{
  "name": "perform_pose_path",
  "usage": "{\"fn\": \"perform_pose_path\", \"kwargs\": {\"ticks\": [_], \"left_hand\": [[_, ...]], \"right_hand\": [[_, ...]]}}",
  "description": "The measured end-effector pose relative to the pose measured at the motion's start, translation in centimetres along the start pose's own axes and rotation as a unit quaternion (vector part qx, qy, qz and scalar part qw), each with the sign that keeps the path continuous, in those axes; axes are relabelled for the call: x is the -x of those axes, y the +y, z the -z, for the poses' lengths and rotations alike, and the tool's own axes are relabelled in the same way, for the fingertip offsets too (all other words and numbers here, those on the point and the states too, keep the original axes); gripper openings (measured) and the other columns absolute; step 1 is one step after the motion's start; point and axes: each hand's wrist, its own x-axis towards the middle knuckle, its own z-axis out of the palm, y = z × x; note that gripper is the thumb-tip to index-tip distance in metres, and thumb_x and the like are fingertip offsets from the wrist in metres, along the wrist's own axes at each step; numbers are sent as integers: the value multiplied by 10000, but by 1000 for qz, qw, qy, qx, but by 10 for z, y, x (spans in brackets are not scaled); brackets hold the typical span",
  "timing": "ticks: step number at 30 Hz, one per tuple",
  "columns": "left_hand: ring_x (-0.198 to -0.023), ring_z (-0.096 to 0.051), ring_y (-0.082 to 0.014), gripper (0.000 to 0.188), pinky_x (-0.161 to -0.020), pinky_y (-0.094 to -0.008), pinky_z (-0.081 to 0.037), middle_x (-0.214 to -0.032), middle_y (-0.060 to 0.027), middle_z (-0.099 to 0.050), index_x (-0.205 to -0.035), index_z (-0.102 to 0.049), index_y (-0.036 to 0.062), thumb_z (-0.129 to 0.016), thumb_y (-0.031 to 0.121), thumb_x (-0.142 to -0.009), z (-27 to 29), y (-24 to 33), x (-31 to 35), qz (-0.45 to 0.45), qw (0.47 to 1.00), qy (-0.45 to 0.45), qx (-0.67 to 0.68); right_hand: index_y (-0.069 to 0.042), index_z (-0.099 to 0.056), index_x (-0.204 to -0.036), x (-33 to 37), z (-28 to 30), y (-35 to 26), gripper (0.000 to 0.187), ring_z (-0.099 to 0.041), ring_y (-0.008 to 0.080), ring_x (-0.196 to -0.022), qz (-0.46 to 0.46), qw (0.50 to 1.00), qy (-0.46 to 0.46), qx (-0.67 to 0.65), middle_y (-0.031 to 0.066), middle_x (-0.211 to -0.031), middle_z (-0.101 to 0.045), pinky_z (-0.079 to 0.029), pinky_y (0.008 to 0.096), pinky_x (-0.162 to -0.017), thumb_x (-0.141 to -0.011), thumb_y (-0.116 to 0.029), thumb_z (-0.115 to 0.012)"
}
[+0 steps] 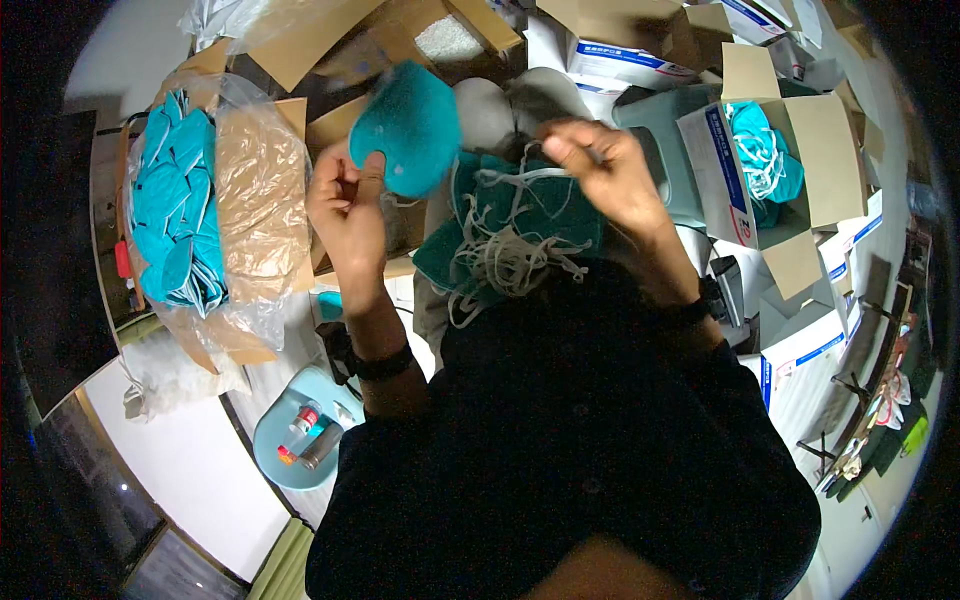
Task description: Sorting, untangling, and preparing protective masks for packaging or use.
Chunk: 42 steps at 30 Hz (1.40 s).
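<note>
My left hand (348,205) pinches the lower left edge of a teal face mask (412,130), thumb on top, and holds it up with its broad side showing. To the right, my right hand (605,170) is raised with fingers curled and thumb pressed in; it is slightly blurred, and whether a strap is between the fingertips is unclear. Below both hands, across my lap, lies a pile of teal masks (470,185) with a tangle of white elastic straps (515,255). One white strap loop rises close to the right fingertips.
At left, an open carton lined with clear plastic (262,190) holds stacked teal mask pieces (180,210). At right, an open white box (720,180) contains strapped masks (765,160). A light blue stool (270,425) bears bottles. More cartons (630,65) stand ahead.
</note>
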Motion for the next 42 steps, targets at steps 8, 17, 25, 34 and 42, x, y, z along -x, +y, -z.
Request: {"fn": "perform_pose_path", "kwargs": {"ticks": [8,17,25,34,42], "left_hand": [[-711,-546,-101,161,-661,-209,-426,-759,-51,-617,-830,-640,-23,-482,6,-835,-2,-3,9,132,985,-42,100],[-586,-487,-46,124,-526,-197,-344,-654,9,-586,-896,-690,11,-631,117,-866,-20,-4,19,128,984,-123,12],[-674,-583,-82,187,-633,-220,-444,-753,-44,-669,-891,-697,7,-696,180,-818,-37,-2,26,138,965,-223,-25],[-624,-544,-58,173,-566,-228,-416,-672,-36,-637,-769,-634,-18,-678,138,-827,-56,0,35,103,969,-216,-53],[-615,-527,-46,160,-534,-214,-401,-652,-17,-607,-752,-600,-10,-689,109,-811,-71,-12,41,80,985,-152,21]], "right_hand": [[-29,-684,-780,37,40,22,330,-653,296,-691,-230,886,-102,389,160,-731,-664,-487,367,-606,-774,-358,-715],[-11,-613,-863,43,22,15,176,-577,141,-646,-111,988,83,64,69,-723,-629,-456,276,-610,-802,-146,-708],[3,-604,-865,35,27,5,68,-486,37,-643,-60,973,173,-137,-14,-723,-599,-388,188,-606,-871,-60,-630],[-13,-602,-947,24,10,-1,171,-553,115,-661,77,957,236,151,59,-744,-614,-459,251,-647,-815,-83,-687],[-37,-604,-837,32,-37,3,235,-620,240,-676,11,998,53,-13,110,-774,-629,-492,314,-639,-706,-106,-786]]}}
